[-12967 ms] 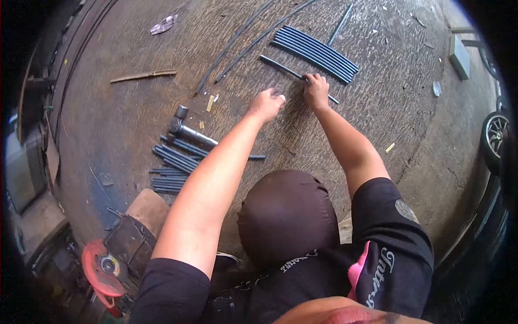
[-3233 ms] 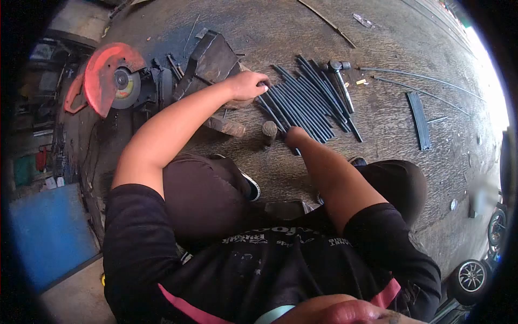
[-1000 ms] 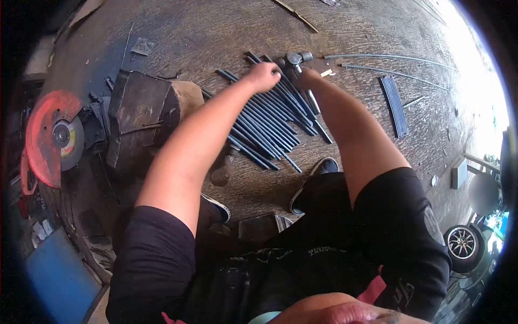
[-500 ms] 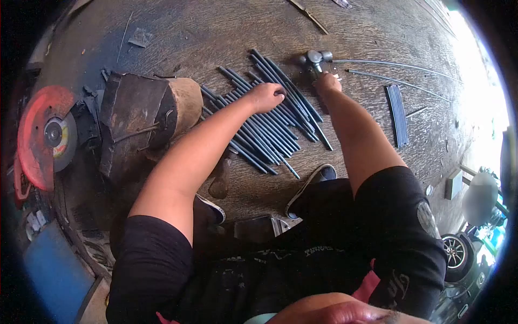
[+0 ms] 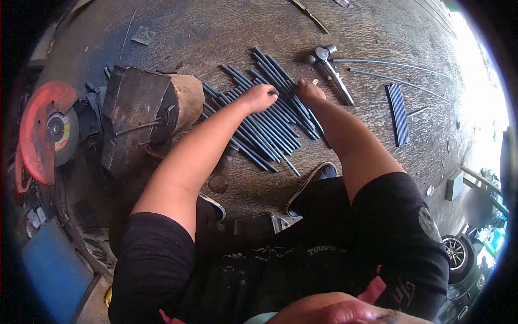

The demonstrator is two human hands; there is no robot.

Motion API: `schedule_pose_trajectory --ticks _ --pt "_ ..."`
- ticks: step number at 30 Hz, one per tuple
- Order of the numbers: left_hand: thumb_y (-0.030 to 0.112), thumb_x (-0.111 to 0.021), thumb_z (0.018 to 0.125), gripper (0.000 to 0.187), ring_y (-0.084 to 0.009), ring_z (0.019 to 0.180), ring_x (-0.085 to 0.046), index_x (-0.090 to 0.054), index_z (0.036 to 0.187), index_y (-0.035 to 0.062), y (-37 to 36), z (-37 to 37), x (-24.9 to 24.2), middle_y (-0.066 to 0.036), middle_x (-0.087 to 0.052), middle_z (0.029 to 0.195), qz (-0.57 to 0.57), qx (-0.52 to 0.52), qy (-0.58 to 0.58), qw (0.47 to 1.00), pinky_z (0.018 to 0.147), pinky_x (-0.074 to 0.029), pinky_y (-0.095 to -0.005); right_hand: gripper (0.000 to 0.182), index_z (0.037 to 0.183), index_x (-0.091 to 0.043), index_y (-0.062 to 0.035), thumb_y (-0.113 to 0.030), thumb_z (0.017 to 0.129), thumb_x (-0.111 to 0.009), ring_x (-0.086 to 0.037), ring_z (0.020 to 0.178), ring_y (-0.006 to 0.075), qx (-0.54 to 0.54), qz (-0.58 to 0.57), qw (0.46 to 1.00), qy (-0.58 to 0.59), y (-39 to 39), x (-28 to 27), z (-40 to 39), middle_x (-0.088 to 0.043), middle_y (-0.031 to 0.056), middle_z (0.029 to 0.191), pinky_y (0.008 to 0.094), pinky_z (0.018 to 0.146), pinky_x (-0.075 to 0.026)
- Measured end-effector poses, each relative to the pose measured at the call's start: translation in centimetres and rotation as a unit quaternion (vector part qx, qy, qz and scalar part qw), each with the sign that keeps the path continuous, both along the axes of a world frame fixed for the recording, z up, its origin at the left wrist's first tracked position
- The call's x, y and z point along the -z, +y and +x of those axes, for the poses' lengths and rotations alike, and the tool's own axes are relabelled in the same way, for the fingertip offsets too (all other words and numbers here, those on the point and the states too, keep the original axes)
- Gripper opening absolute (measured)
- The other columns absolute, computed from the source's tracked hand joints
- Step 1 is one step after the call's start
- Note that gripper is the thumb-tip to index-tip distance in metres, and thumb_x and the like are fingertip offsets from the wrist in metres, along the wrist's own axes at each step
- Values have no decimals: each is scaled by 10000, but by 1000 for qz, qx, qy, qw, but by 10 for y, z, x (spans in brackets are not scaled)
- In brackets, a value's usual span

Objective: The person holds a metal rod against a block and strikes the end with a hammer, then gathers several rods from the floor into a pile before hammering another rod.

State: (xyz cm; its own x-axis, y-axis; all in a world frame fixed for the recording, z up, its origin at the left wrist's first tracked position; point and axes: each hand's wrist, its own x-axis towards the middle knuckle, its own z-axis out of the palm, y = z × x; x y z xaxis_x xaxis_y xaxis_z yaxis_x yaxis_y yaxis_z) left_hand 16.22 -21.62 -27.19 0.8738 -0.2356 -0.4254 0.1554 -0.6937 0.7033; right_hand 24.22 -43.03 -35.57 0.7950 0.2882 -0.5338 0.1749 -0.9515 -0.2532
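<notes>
Many thin grey metal rods (image 5: 264, 129) lie side by side in a slanted pile on the floor. Over the upper middle of the pile is my left hand (image 5: 260, 99), its fingers curled, with a dark patch at the fingertips that I cannot make out. My right hand (image 5: 311, 92) is at the pile's right edge, close to the outermost rods; most of its fingers are hidden under it. A ball-peen hammer (image 5: 337, 78) with a shiny metal handle lies on the floor just right of that hand, apart from it.
A stump-like wooden block (image 5: 189, 102) wrapped in dark sheet stands left of the rods. Farther left is a red-guarded cut-off saw (image 5: 48, 129). Rightward lie a neat bundle of rods (image 5: 397, 114) and long thin rods (image 5: 399, 65). A flat metal strip (image 5: 311, 16) lies at the top.
My right hand has let go of the hammer, which now lies on the floor, and has moved left to the rods. My left hand has shifted slightly left.
</notes>
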Motion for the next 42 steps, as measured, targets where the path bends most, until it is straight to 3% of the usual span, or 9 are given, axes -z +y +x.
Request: schedule_pose_trajectory --ticks 2,5,7,13,19,24,27,34,42 --pt "217 -559 878 289 -205 792 -658 -614 1073 11 -2 -1 5 -119 -689 902 -15 -6 7 1000 762 -501 -350 355 1129 -522 -66 -344 934 -419 -581 1059 383 -46 -2 999 -17 3 -11 -7 -618 230 1079 487 877 -461" --pt "209 -558 875 288 -193 762 -657 -613 1076 12 -4 0 5 -114 -688 889 -38 -9 11 999 737 -506 -344 332 1111 -537 -59 -313 930 -424 -589 1049 379 51 -18 998 -17 -8 12 -2 -620 222 1080 475 881 -471" --pt "214 -556 883 280 -180 742 -653 -611 1071 13 -6 0 2 -106 -686 868 -41 -8 5 999 717 -508 -336 322 1100 -544 -50 -289 930 -412 -595 1043 372 -69 -43 997 13 -19 -13 -3 -623 216 1081 468 882 -477" --pt "226 -539 904 279 -187 776 -657 -605 1075 16 -2 7 10 -101 -689 882 -46 -11 6 999 736 -504 -341 306 1077 -582 -55 -236 923 -390 -605 1042 351 -113 -58 992 7 -19 -55 -11 -631 218 1069 460 878 -482" --pt "212 -552 871 301 -196 822 -663 -607 1097 21 -8 3 4 -126 -691 918 -59 -9 10 998 786 -502 -342 328 1091 -609 -46 -207 912 -386 -604 1057 338 -171 -108 979 26 -17 -54 -3 -628 204 1108 436 890 -488" --pt "225 -564 863 302 -220 859 -663 -617 1082 24 -8 2 3 -132 -690 925 -40 -2 8 999 800 -500 -350 366 1085 -642 -56 -231 924 -365 -603 1066 330 19 -114 993 18 -17 -42 -2 -625 189 1132 424 908 -482" --pt "234 -567 860 298 -252 904 -656 -624 1078 40 -9 1 5 -138 -685 950 -31 -4 7 999 819 -495 -362 470 1068 -649 -44 -293 974 -261 -600 1074 330 167 -90 981 -37 -16 -45 9 -637 177 1114 437 928 -457" --pt "262 -571 857 313 -293 988 -627 -629 1091 63 -12 -2 5 -158 -663 1029 -18 2 12 1000 861 -479 -390 355 1125 -622 -101 -231 961 -336 -636 1027 301 22 -143 989 -29 -27 -36 16 -652 144 1108 410 848 -512" --pt "261 -566 855 318 -300 998 -623 -630 1077 44 -12 -2 4 -171 -656 1037 -24 8 -7 1000 862 -478 -394 289 1051 -609 -83 -217 935 -380 -631 1020 315 7 -113 985 -132 -25 -37 17 -649 179 1079 429 857 -504"
